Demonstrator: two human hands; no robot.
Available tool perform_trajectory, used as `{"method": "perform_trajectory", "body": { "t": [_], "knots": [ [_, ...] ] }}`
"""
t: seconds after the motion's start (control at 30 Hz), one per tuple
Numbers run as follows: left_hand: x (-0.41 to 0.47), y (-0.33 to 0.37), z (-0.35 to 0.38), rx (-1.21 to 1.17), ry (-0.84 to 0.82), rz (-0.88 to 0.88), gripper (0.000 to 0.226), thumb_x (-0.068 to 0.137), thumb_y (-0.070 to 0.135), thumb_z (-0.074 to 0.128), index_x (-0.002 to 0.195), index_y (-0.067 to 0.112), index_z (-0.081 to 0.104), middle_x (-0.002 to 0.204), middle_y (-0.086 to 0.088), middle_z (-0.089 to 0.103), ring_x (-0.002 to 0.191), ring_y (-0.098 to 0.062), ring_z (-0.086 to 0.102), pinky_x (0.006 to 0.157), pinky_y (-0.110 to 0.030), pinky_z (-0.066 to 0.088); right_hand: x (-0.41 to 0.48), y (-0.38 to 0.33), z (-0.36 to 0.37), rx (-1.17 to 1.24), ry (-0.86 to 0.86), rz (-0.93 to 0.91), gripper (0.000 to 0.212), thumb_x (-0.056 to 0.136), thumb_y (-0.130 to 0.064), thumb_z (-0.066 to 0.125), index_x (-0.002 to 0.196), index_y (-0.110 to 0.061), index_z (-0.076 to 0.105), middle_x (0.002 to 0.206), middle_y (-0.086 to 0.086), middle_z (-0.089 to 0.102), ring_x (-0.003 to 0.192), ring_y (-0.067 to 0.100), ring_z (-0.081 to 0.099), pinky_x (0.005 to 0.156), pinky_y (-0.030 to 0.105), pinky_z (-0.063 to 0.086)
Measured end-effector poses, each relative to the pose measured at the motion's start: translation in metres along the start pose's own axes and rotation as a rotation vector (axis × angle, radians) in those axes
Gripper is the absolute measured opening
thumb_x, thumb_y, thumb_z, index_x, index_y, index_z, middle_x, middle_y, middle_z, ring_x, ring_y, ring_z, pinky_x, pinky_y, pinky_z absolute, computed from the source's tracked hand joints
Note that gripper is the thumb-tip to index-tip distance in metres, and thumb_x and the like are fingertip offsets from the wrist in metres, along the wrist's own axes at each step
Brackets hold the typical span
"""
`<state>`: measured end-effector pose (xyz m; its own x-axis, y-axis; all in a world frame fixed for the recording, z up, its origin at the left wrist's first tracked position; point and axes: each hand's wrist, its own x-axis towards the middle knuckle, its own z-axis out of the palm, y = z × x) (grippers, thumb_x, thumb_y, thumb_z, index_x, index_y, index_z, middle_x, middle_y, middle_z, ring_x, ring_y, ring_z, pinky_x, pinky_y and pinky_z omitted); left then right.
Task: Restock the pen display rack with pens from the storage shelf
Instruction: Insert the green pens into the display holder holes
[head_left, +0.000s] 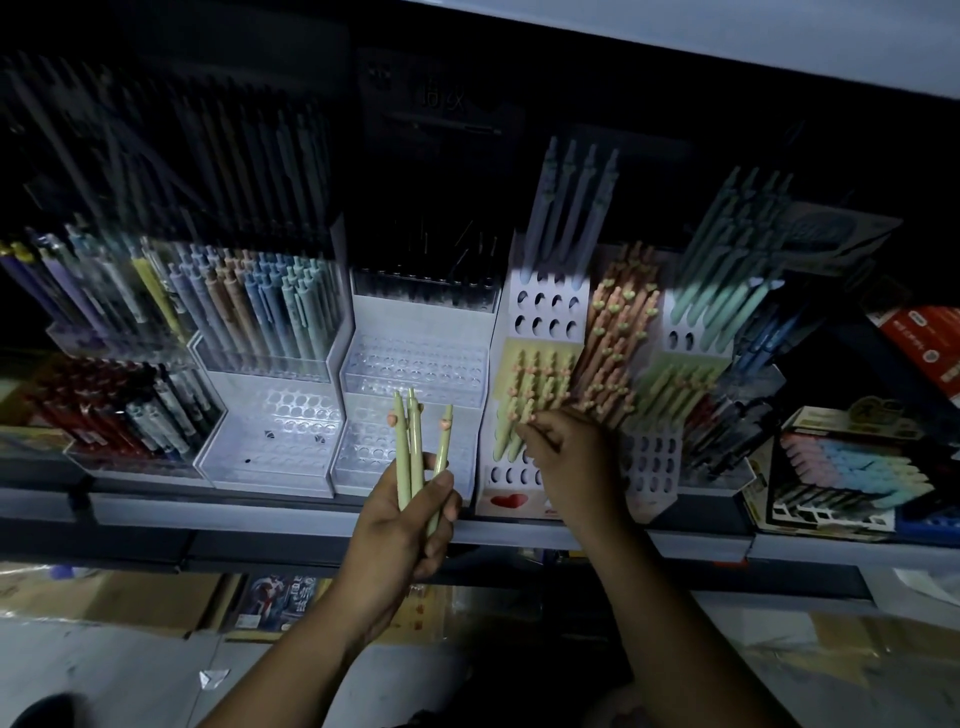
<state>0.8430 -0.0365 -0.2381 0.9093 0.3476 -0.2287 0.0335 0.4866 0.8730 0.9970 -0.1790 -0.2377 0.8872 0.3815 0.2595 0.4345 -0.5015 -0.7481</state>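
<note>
Pens (415, 457), three pale green with heart clips, stand upright in left hand (405, 525); thumb and curled fingers clamp lower barrels. Right hand (566, 462) sits to the right and slightly higher, at display rack (511, 501), fingers bunched against racked green pens (535, 395); whether it pinches one cannot be told. Open holes (510, 474) show in bottom row, just left of right hand's wrist. Judgement: right hand is nearer the rack; held pens lie to its left, long axes roughly parallel to racked ones, so next pen needs a short sideways pass, little turning.
</note>
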Motion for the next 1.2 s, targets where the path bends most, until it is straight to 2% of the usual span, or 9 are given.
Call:
{"method": "perform_trajectory", "body": {
  "t": [0.13,0.27,0.53,0.7,0.83,0.93,1.0,1.1,1.2],
  "knots": [
    [0.0,0.001,-0.001,0.021,-0.009,0.003,0.013,0.102,0.016,0.057,0.11,0.008,0.051,0.078,-0.015,0.052,0.048,-0.016,0.031,0.042,-0.019,0.023,-0.006,0.003,0.003,0.024,-0.018,0.075,0.022,0.097,-0.025,0.068,0.077,-0.015,0.066,0.066,0.002,0.064,0.06,0.02,0.061,0.059,0.038,0.05],
    [-0.001,0.0,0.002,0.037,-0.016,-0.004,0.027,0.102,0.016,0.057,0.122,-0.001,0.052,0.077,-0.013,0.054,0.048,-0.016,0.032,0.042,-0.02,0.022,-0.004,0.004,0.004,-0.037,-0.004,0.047,0.027,0.096,-0.029,0.067,0.073,-0.016,0.062,0.064,0.002,0.062,0.06,0.021,0.06,0.059,0.041,0.052],
    [-0.002,-0.002,0.007,0.043,-0.025,-0.024,0.03,0.102,0.016,0.058,0.123,-0.004,0.05,0.076,-0.012,0.055,0.048,-0.016,0.032,0.044,-0.022,0.02,0.001,0.005,0.003,-0.067,0.014,0.014,0.035,0.095,-0.035,0.069,0.066,-0.025,0.051,0.059,-0.002,0.056,0.057,0.02,0.057,0.057,0.042,0.051],
    [-0.004,-0.002,0.011,0.041,-0.039,-0.02,0.029,0.101,0.015,0.058,0.121,-0.005,0.051,0.075,-0.011,0.055,0.047,-0.015,0.032,0.045,-0.022,0.019,-0.001,0.007,0.006,-0.05,0.005,0.047,0.027,0.095,-0.035,0.068,0.072,-0.026,0.057,0.069,-0.004,0.066,0.066,0.018,0.063,0.063,0.041,0.055],
    [-0.005,0.001,0.012,0.049,-0.041,-0.003,0.033,0.099,0.019,0.059,0.119,-0.006,0.05,0.077,-0.012,0.056,0.048,-0.015,0.032,0.045,-0.024,0.019,-0.006,0.005,0.0,-0.024,-0.105,0.127,0.013,0.093,-0.024,0.072,0.09,-0.011,0.073,0.081,0.0,0.073,0.07,0.016,0.068,0.068,0.037,0.057],
    [-0.005,0.004,0.013,0.06,-0.038,0.02,0.04,0.094,0.029,0.061,0.119,-0.001,0.054,0.079,-0.011,0.06,0.049,-0.014,0.035,0.044,-0.022,0.023,-0.018,-0.004,-0.008,0.099,-0.235,0.28,0.007,0.095,-0.014,0.07,0.094,-0.007,0.072,0.073,0.001,0.07,0.054,0.013,0.064,0.056,0.035,0.057],
    [-0.005,0.005,0.012,0.065,-0.039,0.033,0.042,0.093,0.033,0.061,0.119,0.001,0.055,0.08,-0.011,0.061,0.051,-0.015,0.035,0.046,-0.024,0.023,-0.026,-0.014,-0.012,0.176,-0.249,0.308,0.009,0.097,-0.014,0.067,0.092,-0.007,0.072,0.064,0.005,0.066,0.046,0.016,0.06,0.048,0.037,0.056],
    [-0.003,0.005,0.011,0.097,-0.028,0.052,0.042,0.092,0.034,0.062,0.116,0.001,0.056,0.08,-0.012,0.062,0.051,-0.017,0.036,0.049,-0.029,0.023,-0.033,-0.035,-0.013,0.389,-0.249,0.285,0.016,0.099,-0.016,0.065,0.094,-0.004,0.073,0.073,0.019,0.068,0.049,0.022,0.06,0.046,0.04,0.052],
    [-0.002,0.004,0.011,0.128,-0.023,0.052,0.035,0.095,0.033,0.061,0.109,0.001,0.057,0.079,-0.013,0.061,0.052,-0.017,0.037,0.051,-0.031,0.023,-0.036,-0.052,-0.014,0.548,-0.271,0.249,0.016,0.099,-0.018,0.064,0.097,-0.005,0.074,0.081,0.018,0.07,0.054,0.025,0.061,0.046,0.037,0.05]
  ]
}}
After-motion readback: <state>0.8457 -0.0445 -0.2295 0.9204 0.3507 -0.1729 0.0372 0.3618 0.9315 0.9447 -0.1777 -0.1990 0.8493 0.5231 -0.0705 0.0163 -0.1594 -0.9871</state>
